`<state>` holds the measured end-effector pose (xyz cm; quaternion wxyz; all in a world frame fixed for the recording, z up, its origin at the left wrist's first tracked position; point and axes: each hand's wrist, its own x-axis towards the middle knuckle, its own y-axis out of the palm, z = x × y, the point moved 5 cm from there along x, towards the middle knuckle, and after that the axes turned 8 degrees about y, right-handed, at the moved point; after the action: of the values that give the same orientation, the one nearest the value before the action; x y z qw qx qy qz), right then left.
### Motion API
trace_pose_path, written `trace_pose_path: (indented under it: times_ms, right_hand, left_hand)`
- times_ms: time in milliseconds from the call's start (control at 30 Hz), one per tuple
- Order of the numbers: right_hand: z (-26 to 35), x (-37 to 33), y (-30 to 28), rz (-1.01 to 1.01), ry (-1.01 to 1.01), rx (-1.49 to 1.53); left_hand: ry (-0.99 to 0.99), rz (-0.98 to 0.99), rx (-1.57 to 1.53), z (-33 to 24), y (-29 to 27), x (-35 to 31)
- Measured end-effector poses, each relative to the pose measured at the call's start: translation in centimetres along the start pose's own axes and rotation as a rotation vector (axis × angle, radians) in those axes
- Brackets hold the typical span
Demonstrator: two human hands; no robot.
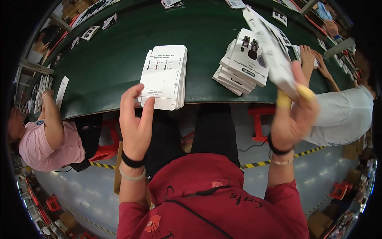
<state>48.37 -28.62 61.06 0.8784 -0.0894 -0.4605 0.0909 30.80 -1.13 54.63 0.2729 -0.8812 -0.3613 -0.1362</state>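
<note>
A stack of flat white printed cartons [163, 77] lies at the table's near edge. My left hand [135, 121] is at its lower left corner, thumb and fingers apart, the fingertips at the edge without gripping it. To the right, my right hand [294, 113] is raised and blurred by motion. Yellow covers wrap some of its fingers. It grips the near end of a long white flat carton [270, 51], tilted and smeared. Just left of this carton stands an uneven pile of white packaging boxes [248, 59], the top one printed with small black devices.
The dark green table [119, 59] stretches ahead, with small printed packages [90, 32] along its far side. A person in pink [51, 139] works at the left, another in a light shirt [342, 115] at the right. Red stools [258, 121] stand below the edge.
</note>
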Motion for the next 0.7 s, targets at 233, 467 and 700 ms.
trace_pose_path:
  times_ms: [233,467,700]
  right_hand:
    - [-3.7,-2.4,4.1,0.299,0.017,-0.585]
    - [-4.1,-2.2,4.1,0.321,0.043,-0.612]
    - [-5.2,-1.9,4.0,0.308,0.031,-0.629]
  left_hand:
    - [0.022,0.145,0.616,6.0,0.4,2.0]
    - [-0.154,0.077,0.346,6.4,-0.9,3.0]
    - [-0.245,-0.096,-0.219,3.9,-1.5,1.7]
